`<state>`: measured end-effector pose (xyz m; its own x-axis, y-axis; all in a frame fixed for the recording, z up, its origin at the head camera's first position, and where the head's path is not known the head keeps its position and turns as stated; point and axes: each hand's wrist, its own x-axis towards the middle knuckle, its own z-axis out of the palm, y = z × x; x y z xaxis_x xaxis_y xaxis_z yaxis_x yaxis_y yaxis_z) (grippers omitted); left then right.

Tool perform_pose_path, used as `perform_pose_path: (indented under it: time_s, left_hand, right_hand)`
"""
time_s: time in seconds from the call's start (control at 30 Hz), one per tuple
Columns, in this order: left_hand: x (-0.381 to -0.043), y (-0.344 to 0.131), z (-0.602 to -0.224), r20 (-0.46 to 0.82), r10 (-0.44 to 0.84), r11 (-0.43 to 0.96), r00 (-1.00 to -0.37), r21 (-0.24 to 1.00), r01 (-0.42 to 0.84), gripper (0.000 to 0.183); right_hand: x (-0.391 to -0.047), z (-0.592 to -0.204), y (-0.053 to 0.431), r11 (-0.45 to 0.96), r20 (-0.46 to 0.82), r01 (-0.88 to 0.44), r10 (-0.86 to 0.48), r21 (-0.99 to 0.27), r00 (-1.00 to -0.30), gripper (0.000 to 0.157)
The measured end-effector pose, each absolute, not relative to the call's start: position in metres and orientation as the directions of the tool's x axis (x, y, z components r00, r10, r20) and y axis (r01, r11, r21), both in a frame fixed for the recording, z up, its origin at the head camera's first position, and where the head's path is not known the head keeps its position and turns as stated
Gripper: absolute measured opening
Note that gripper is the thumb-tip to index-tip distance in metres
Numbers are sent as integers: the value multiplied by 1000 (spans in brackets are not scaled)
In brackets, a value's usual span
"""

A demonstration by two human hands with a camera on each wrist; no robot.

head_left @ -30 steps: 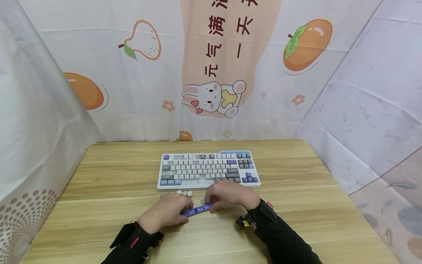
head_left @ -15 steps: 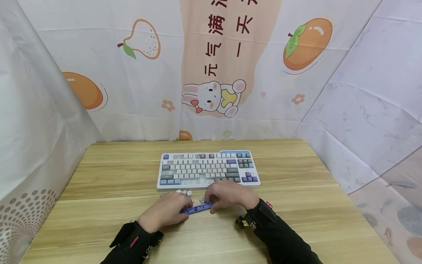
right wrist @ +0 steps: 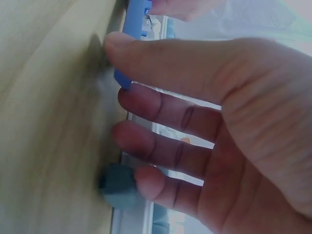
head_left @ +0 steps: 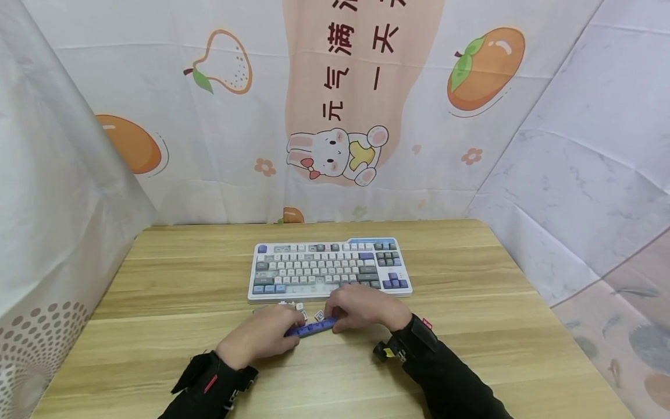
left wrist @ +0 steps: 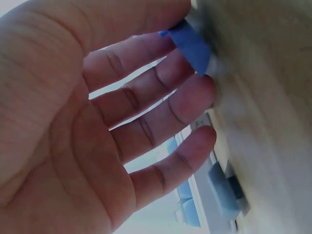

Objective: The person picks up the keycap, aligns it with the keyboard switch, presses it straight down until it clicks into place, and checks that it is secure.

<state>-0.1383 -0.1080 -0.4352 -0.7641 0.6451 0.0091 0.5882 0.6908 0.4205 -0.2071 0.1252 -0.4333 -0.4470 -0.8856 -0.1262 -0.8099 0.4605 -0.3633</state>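
While it's held at both ends, a blue key (head_left: 314,329) sits between keyboard (head_left: 327,267) and desk's (head_left: 335,378) near edge.
Head: a shove could scatter nearby loose keys (head_left: 300,306). Left wrist: left hand (left wrist: 83,131) pinches one end. Right wrist: right hand (right wrist: 236,131) pinches the other; uneven pressure might tip it.

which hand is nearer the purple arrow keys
Right: the right hand is just in front of the purple arrow keys; the left hand is farther off to their left.
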Motion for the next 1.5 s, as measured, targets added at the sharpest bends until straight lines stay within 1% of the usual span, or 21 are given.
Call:
perform_pose_path:
  time_s: [0.07,0.17,0.27,0.4,0.53,0.63,0.8,0.87,1.0,1.17,1.33,1.5]
  left_hand:
    - [-140,-108,-434,24,643,686,-766,426,589,5]
    - [-143,-109,-431,53,629,684,-776,436,584,9]
    - [-148,-113,-428,81,595,700,-800,436,565,21]
    - [-156,-117,-421,108,548,715,-830,455,531,30]
    - [-164,-116,-414,128,523,708,-842,485,513,31]
    - [-170,-116,-411,142,511,701,-848,502,507,33]
    - [-179,-117,-409,162,492,710,-855,494,502,38]
    - [-181,-118,-408,175,487,712,-856,487,505,36]
    - [-183,-120,-406,204,465,714,-862,489,501,28]
    - [-185,-121,-408,231,423,727,-876,490,481,21]
    - [-189,-119,-416,251,422,739,-871,462,491,18]
    - [-191,-116,-422,236,436,744,-869,449,495,18]
  right_hand:
    - [-208,-431,128,460,-109,-806,-884,-373,-455,17]
    - [-209,-426,133,469,-79,-796,-875,-383,-478,17]
    - [-211,-423,136,467,-41,-790,-869,-397,-493,16]
    - [-215,-421,138,458,20,-790,-860,-407,-509,15]
    - [-219,-420,139,484,55,-775,-834,-405,-550,16]
    - [-222,-418,140,520,57,-756,-808,-398,-586,18]
    - [-228,-414,138,556,63,-732,-778,-394,-625,25]
    - [-230,-411,137,554,79,-733,-775,-395,-627,26]
    - [-233,-408,136,541,102,-731,-771,-415,-629,23]
    - [-234,-407,137,548,99,-721,-764,-423,-638,22]
    - [-233,-408,137,570,83,-715,-756,-406,-650,26]
    - [-233,-410,138,593,62,-704,-746,-390,-663,29]
